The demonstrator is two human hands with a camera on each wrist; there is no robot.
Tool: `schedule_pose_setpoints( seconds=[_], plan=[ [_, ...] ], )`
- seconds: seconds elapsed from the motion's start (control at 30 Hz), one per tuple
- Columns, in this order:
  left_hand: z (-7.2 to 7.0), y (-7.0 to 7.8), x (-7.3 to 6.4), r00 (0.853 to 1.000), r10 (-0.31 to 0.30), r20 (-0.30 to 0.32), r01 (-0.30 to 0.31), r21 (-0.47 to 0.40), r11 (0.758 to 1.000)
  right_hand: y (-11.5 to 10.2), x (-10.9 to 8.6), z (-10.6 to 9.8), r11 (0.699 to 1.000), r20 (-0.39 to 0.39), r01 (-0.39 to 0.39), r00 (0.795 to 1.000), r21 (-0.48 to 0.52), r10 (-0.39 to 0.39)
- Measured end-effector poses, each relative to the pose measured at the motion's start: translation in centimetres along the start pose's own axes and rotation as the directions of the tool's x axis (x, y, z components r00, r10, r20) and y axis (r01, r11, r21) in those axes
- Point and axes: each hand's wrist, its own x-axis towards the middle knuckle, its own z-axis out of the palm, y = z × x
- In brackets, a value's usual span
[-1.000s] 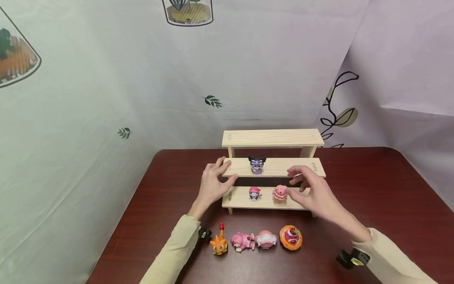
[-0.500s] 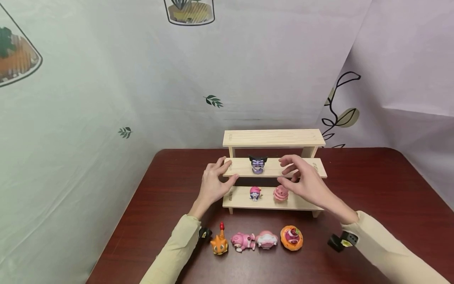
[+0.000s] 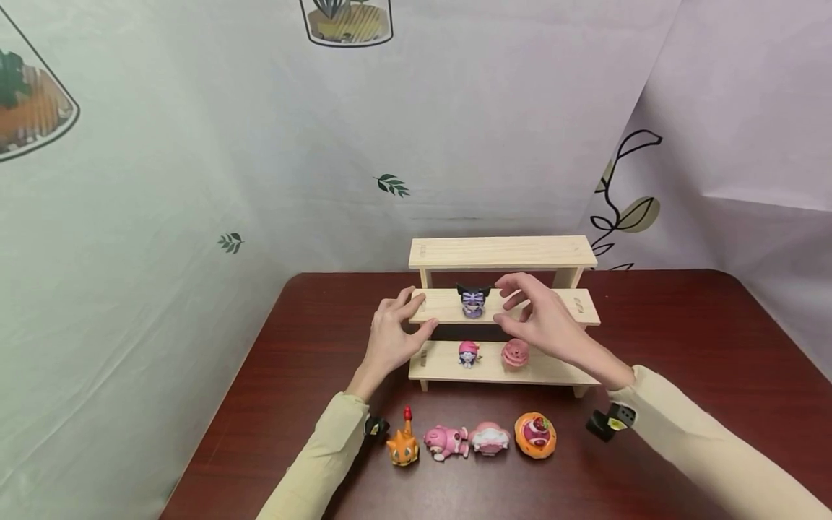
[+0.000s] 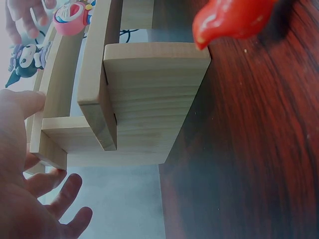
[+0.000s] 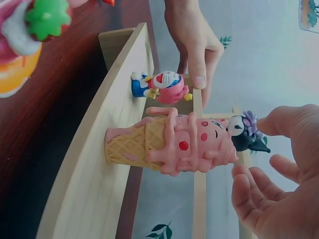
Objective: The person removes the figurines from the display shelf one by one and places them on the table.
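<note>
A three-tier wooden display shelf (image 3: 500,251) stands on the table. My left hand (image 3: 390,336) grips the left end of its middle board, thumb at the front and fingers round the end. A purple figurine with black pointed ears (image 3: 472,303) stands on that board. Just right of it hovers my right hand (image 3: 546,321), fingers loosely bent and parted, holding nothing. In the right wrist view, thumb and fingers appear close to the figurine (image 5: 244,130). Below, a small blue-and-white figurine in a pink hat (image 3: 468,354) and a pink ice-cream-cone figurine (image 5: 184,142) stand on the lowest board.
In front of the shelf lie an orange figurine with a red-tipped tail (image 3: 403,449), a pink bear figurine (image 3: 445,442), a pink-and-white figurine (image 3: 489,438) and an orange tart-like toy (image 3: 536,435). A pale printed cloth (image 3: 494,144) hangs behind the table.
My right hand has left the ice-cream-cone figurine and moved left and up, towards the purple figurine on the middle board. The left hand keeps its hold on the shelf.
</note>
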Motion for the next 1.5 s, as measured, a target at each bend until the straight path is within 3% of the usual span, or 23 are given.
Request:
schedule_pose_setpoints(
  seconds=[0.63,1.5],
  plan=[
    [-0.1,0.1,0.0,1.000,-0.007,0.007,0.007,0.002,1.000,0.2,2.3,1.1,0.999,0.099,-0.043,0.994,0.026,0.040],
    [-0.1,0.0,0.0,1.000,-0.016,0.015,0.016,-0.004,1.000,0.2,3.2,2.3,0.997,0.142,-0.065,0.988,0.048,0.058]
  ],
)
